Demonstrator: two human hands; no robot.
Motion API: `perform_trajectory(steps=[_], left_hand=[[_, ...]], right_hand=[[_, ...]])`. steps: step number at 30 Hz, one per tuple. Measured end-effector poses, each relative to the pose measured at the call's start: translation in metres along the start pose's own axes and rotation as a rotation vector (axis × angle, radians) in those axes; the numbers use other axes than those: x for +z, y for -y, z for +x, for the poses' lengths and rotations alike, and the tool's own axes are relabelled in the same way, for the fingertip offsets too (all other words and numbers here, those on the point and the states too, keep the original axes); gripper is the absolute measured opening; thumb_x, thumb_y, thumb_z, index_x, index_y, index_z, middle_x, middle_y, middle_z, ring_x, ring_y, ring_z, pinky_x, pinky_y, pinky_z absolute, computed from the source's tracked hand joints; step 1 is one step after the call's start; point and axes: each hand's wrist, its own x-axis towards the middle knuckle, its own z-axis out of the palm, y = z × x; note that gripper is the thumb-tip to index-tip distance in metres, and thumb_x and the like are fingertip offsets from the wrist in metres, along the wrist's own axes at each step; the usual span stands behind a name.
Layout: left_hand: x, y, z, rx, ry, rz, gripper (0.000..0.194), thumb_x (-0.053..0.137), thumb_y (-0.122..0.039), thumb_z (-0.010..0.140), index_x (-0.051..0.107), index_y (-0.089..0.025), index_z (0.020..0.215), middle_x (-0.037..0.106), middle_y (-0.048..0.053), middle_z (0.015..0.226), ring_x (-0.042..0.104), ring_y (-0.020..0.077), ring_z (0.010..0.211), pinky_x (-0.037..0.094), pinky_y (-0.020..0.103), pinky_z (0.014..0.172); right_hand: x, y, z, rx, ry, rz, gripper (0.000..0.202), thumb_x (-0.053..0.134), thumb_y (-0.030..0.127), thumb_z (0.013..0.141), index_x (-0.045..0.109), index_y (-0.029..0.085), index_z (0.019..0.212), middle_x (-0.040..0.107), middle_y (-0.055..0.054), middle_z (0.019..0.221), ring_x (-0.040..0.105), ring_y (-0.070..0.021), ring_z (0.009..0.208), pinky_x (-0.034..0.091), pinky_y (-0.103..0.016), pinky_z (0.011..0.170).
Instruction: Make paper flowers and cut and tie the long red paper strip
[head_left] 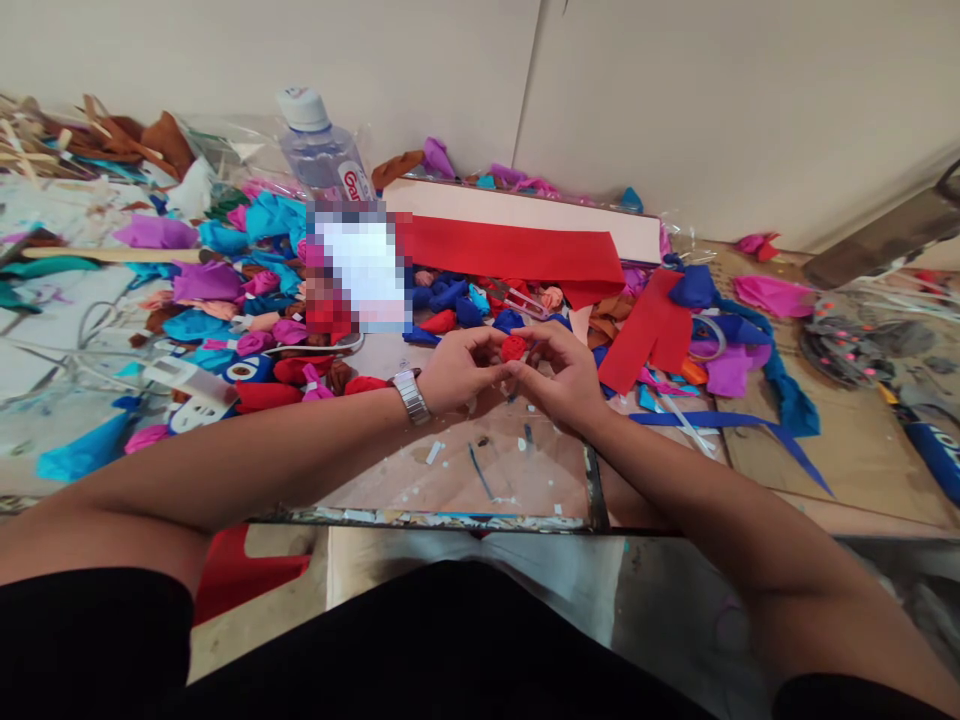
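A small red rolled fabric piece (514, 348) is held between my two hands over the middle of the table. My left hand (466, 368), with a metal watch on its wrist, grips it from the left with thumb and fingers. From the right, my right hand (561, 378) pinches the same piece, and the thumbs nearly meet below it. Just beyond the hands lie blue fabric scraps and scissors with pink handles (525, 302). A red fabric strip (651, 335) is right of my right hand.
A water bottle (322, 150) stands at the back left, near a blurred bright patch. A long red cloth (517, 250) lies against a pale box (637, 230). Colourful scraps and a white cable (330, 347) spread leftward. A blue ribbon (780, 430) lies on cardboard at right.
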Motion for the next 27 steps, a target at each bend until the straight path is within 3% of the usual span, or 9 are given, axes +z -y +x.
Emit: perform_trajectory(steps=[4, 8, 13, 16, 20, 23, 27], left_hand=[[0.001, -0.004, 0.000, -0.008, 0.024, -0.067, 0.054, 0.093, -0.056, 0.076, 0.079, -0.014, 0.107, 0.082, 0.009, 0.096, 0.073, 0.0186, 0.081, 0.056, 0.028, 0.073], [0.000, -0.005, 0.000, 0.002, 0.022, -0.046, 0.049, 0.092, -0.055, 0.077, 0.080, -0.015, 0.102, 0.082, 0.008, 0.092, 0.072, 0.0176, 0.078, 0.057, 0.028, 0.072], [0.000, -0.002, -0.001, -0.027, -0.001, -0.070, 0.050, 0.095, -0.052, 0.073, 0.081, -0.014, 0.102, 0.083, 0.010, 0.099, 0.075, 0.0196, 0.084, 0.059, 0.030, 0.078], [0.003, -0.001, 0.000, -0.085, -0.032, -0.194, 0.056, 0.098, -0.052, 0.070, 0.081, -0.013, 0.107, 0.084, 0.012, 0.101, 0.076, 0.0197, 0.083, 0.061, 0.030, 0.076], [0.004, -0.002, 0.002, -0.113, -0.109, -0.294, 0.059, 0.101, -0.051, 0.066, 0.081, -0.012, 0.106, 0.084, 0.012, 0.094, 0.076, 0.0181, 0.076, 0.062, 0.030, 0.071], [0.004, -0.005, 0.002, -0.074, -0.138, -0.296, 0.057, 0.098, -0.055, 0.070, 0.081, -0.013, 0.105, 0.084, 0.011, 0.093, 0.076, 0.0178, 0.075, 0.064, 0.030, 0.071], [0.004, -0.009, 0.002, -0.036, -0.170, -0.248, 0.053, 0.094, -0.059, 0.074, 0.082, -0.014, 0.099, 0.083, 0.008, 0.085, 0.074, 0.0160, 0.068, 0.063, 0.029, 0.066]], right_hand=[[0.001, 0.000, -0.001, 0.022, -0.014, 0.064, 0.040, 0.083, 0.053, 0.093, 0.077, 0.028, 0.123, 0.067, -0.004, 0.108, 0.063, -0.0157, 0.082, 0.056, -0.031, 0.073], [0.002, -0.001, -0.001, 0.096, -0.004, 0.126, 0.050, 0.084, 0.059, 0.090, 0.074, 0.027, 0.127, 0.067, -0.005, 0.113, 0.064, -0.0149, 0.081, 0.058, -0.030, 0.073], [0.001, -0.002, 0.002, 0.120, 0.048, 0.124, 0.049, 0.089, 0.057, 0.085, 0.078, 0.026, 0.121, 0.068, -0.006, 0.115, 0.068, -0.0190, 0.097, 0.062, -0.034, 0.086], [0.002, -0.005, 0.004, 0.217, 0.032, 0.280, 0.049, 0.091, 0.058, 0.082, 0.076, 0.025, 0.115, 0.072, -0.005, 0.110, 0.072, -0.0201, 0.100, 0.064, -0.035, 0.090], [0.004, -0.009, 0.005, 0.353, 0.022, 0.460, 0.058, 0.095, 0.059, 0.076, 0.071, 0.026, 0.116, 0.076, -0.003, 0.107, 0.073, -0.0177, 0.089, 0.066, -0.032, 0.082], [0.003, -0.012, 0.006, 0.349, -0.020, 0.465, 0.059, 0.096, 0.059, 0.073, 0.071, 0.026, 0.115, 0.076, -0.003, 0.109, 0.072, -0.0170, 0.086, 0.065, -0.030, 0.077], [0.003, -0.013, 0.004, 0.298, -0.013, 0.401, 0.058, 0.094, 0.060, 0.077, 0.070, 0.028, 0.119, 0.076, -0.004, 0.116, 0.074, -0.0188, 0.093, 0.066, -0.032, 0.082]])
